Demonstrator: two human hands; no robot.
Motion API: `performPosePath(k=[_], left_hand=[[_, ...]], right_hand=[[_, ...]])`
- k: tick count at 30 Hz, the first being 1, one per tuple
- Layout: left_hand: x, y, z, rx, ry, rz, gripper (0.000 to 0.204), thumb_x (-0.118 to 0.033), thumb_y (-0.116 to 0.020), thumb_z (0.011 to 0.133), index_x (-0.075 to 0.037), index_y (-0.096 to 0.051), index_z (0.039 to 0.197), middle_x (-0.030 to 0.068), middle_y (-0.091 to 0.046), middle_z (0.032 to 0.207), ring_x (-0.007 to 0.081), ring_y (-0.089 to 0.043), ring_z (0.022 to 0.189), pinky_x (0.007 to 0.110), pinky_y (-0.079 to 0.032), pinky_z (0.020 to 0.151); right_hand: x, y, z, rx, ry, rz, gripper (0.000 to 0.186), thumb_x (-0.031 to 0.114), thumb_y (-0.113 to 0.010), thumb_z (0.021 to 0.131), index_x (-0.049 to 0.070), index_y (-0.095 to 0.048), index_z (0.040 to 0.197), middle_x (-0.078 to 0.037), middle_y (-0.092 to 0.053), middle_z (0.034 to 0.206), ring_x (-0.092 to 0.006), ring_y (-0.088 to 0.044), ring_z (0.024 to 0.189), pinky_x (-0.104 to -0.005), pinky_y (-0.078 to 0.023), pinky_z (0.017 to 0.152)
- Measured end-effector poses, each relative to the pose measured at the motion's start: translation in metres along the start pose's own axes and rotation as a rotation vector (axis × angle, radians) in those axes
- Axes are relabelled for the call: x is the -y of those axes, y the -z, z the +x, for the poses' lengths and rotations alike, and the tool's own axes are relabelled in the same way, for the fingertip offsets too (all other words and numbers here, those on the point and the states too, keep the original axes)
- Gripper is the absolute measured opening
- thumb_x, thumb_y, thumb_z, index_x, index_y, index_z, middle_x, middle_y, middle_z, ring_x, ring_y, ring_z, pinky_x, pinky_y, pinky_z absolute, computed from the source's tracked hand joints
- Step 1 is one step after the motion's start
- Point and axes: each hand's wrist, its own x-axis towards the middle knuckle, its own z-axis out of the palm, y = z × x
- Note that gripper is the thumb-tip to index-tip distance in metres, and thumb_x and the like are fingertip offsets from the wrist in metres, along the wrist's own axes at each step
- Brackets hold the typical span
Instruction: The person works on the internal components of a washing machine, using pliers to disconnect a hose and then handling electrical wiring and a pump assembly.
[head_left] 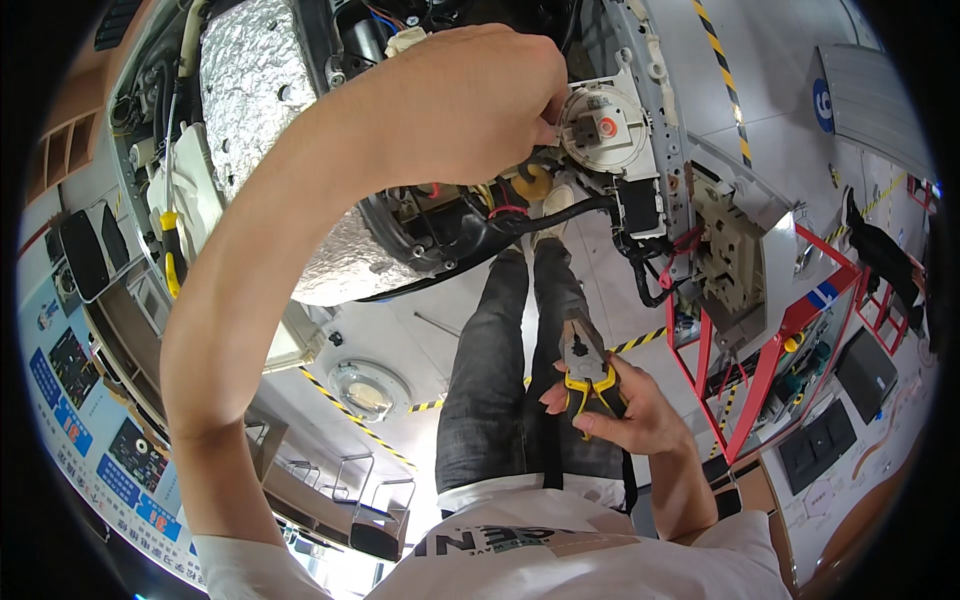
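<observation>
In my right hand [640, 410] is a pair of combination pliers [588, 375] with yellow and black handles. The metal jaws point up and away from me, in front of my legs. My left arm reaches across the opened machine. At its far end my left hand [500, 95] is closed, fingers curled down beside a round white plastic part [604, 128] with a red centre. The back of the hand hides most of the fingers and whatever they pinch. Black cable bundles [575, 212] and thin coloured wires run just below that hand.
Silver foil-like sheeting [255, 90] covers a large part of the machine's left side. A yellow-black screwdriver [172, 255] rests along its left edge. To the right stands a red metal frame [765, 400]. A round door-like part [368, 390] lies on the tiled floor, near yellow-black tape.
</observation>
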Motion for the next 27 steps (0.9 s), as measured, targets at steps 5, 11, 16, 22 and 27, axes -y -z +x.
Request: performPosePath(k=[5,11,16,22,27], left_hand=[[0.000,-0.009,-0.003,-0.135,-0.064,0.102,0.013,-0.008,-0.065,0.086,0.002,-0.061,0.092,0.0171,-0.066,0.076,0.0317,-0.066,0.073,0.038,-0.050,0.067],[0.001,-0.015,-0.009,-0.213,-0.061,0.136,0.013,-0.009,-0.066,0.084,0.001,-0.060,0.091,0.0161,-0.066,0.076,0.0344,-0.066,0.078,0.041,-0.050,0.068],[-0.006,-0.025,-0.019,-0.239,-0.042,0.247,0.012,-0.011,-0.067,0.084,-0.001,-0.063,0.089,0.0158,-0.066,0.077,0.0361,-0.063,0.082,0.043,-0.049,0.074],[-0.012,-0.039,-0.026,-0.350,0.007,0.297,0.009,-0.013,-0.067,0.086,-0.004,-0.065,0.088,0.0148,-0.066,0.072,0.0360,-0.058,0.083,0.043,-0.047,0.080],[-0.011,-0.043,-0.026,-0.403,0.009,0.307,0.010,-0.013,-0.067,0.086,-0.004,-0.064,0.088,0.0137,-0.066,0.071,0.0357,-0.057,0.085,0.042,-0.046,0.080]], right_hand=[[-0.004,0.002,0.000,0.006,0.014,-0.047,0.054,0.003,-0.065,0.085,-0.005,-0.043,0.134,-0.015,-0.067,0.111,-0.0194,-0.065,0.102,-0.0323,-0.051,0.090],[-0.003,0.007,-0.001,0.025,0.020,-0.098,0.058,0.004,-0.065,0.085,-0.005,-0.040,0.137,-0.018,-0.067,0.112,-0.0227,-0.066,0.102,-0.0335,-0.053,0.084],[-0.003,0.009,-0.004,0.015,0.002,-0.071,0.059,0.007,-0.066,0.085,-0.004,-0.040,0.137,-0.020,-0.066,0.112,-0.0247,-0.066,0.102,-0.0337,-0.054,0.081],[-0.003,0.011,-0.005,0.004,-0.021,-0.070,0.062,0.008,-0.068,0.083,-0.004,-0.040,0.138,-0.021,-0.066,0.113,-0.0270,-0.065,0.102,-0.0347,-0.054,0.078],[-0.003,0.011,-0.005,-0.013,-0.037,-0.071,0.063,0.010,-0.069,0.083,-0.003,-0.041,0.138,-0.021,-0.066,0.112,-0.0273,-0.065,0.102,-0.0355,-0.053,0.081]])
